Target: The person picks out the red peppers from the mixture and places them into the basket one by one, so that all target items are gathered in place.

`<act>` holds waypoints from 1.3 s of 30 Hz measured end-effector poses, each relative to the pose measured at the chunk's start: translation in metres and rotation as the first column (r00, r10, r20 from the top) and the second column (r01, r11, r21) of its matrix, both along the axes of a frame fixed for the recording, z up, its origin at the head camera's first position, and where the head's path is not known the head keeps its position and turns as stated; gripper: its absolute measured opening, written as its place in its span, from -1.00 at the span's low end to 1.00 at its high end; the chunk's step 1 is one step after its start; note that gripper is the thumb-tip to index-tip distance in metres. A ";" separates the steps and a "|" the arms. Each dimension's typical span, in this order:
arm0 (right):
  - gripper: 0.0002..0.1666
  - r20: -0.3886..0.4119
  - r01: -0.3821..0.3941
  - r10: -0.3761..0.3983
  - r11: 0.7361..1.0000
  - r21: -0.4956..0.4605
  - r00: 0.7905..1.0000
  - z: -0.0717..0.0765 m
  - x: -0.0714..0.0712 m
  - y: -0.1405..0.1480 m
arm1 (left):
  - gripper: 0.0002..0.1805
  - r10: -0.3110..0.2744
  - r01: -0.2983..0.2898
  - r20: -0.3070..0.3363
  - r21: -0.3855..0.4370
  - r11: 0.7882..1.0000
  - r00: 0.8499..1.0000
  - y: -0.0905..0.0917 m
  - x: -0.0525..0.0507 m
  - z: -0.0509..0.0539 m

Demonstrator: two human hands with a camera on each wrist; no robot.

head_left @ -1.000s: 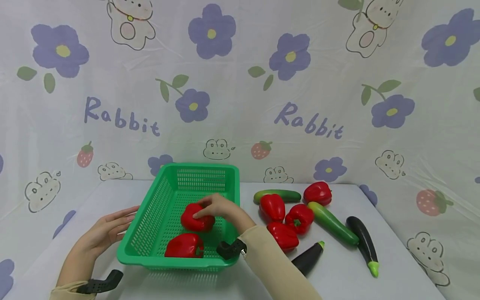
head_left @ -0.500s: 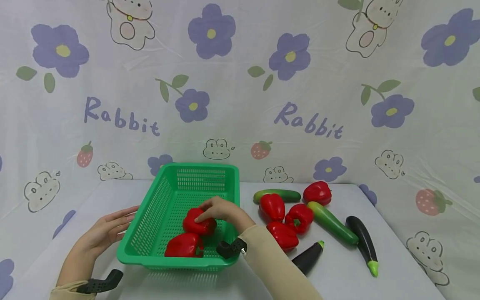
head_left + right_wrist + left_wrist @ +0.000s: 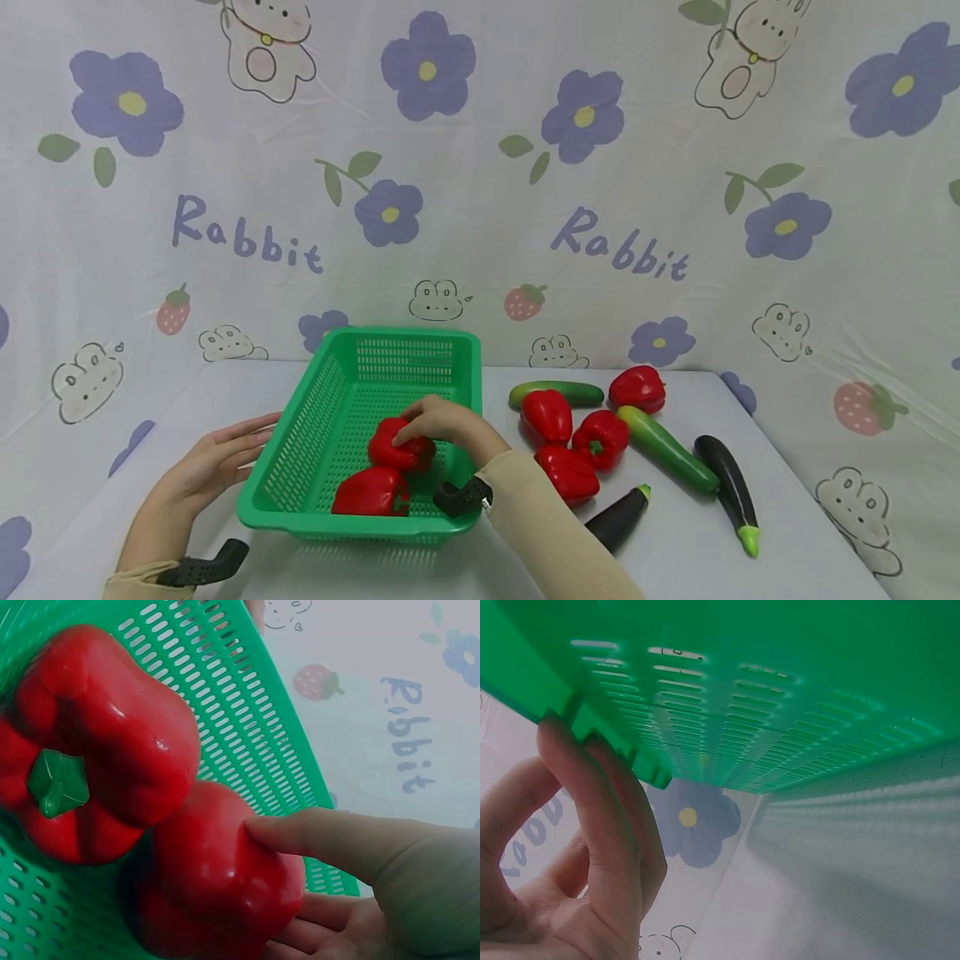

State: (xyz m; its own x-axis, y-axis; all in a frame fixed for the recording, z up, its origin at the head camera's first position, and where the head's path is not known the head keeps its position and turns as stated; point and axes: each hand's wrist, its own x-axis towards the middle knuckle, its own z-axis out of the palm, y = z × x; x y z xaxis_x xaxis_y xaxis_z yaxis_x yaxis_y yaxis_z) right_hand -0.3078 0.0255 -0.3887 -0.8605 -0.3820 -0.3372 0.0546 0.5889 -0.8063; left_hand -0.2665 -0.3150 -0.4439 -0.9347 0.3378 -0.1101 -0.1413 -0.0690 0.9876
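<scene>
Inside the green plastic basket [image 3: 300,450], my right hand [image 3: 442,418] grips a red bell pepper [image 3: 397,448], thumb on one side and fingers on the other in the right wrist view. Touching it is a second red bell pepper [image 3: 369,493], lying at the basket's near end with its green stem [image 3: 58,784] showing. My left hand [image 3: 213,465] is at the basket's left side, its fingers extended. In the left wrist view the fingertips [image 3: 555,731] touch the underside of the basket's rim.
Right of the basket lie several red bell peppers [image 3: 546,417], a cucumber [image 3: 558,393] at the back, a larger green cucumber-like vegetable [image 3: 667,450] and two eggplants [image 3: 731,487], one partly behind the right sleeve [image 3: 555,525]. A printed cloth [image 3: 480,167] hangs behind the white table [image 3: 690,550].
The gripped bell pepper has moved slightly nearer and to the right, down against the other pepper in the basket. My left hand has stayed at the basket's side.
</scene>
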 end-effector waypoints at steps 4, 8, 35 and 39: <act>-0.43 0.006 -0.003 0.003 1.000 0.000 1.000 0.001 0.001 0.000 | -0.62 -0.010 0.010 -0.007 0.018 1.000 1.000 0.000 0.000 0.000; -0.42 0.017 -0.015 0.015 1.000 -0.014 1.000 0.001 0.001 0.000 | -0.63 -0.004 0.004 -0.006 0.017 1.000 1.000 -0.001 0.001 0.000; -0.34 -0.094 -0.096 0.092 0.995 -0.037 0.991 0.015 0.000 0.016 | -0.64 -0.013 0.013 -0.011 0.003 1.000 1.000 0.001 0.000 -0.001; -0.32 -0.113 -0.103 0.096 0.993 -0.054 0.989 0.013 -0.001 0.021 | -0.63 -0.017 0.017 -0.013 0.004 1.000 1.000 0.001 0.000 -0.001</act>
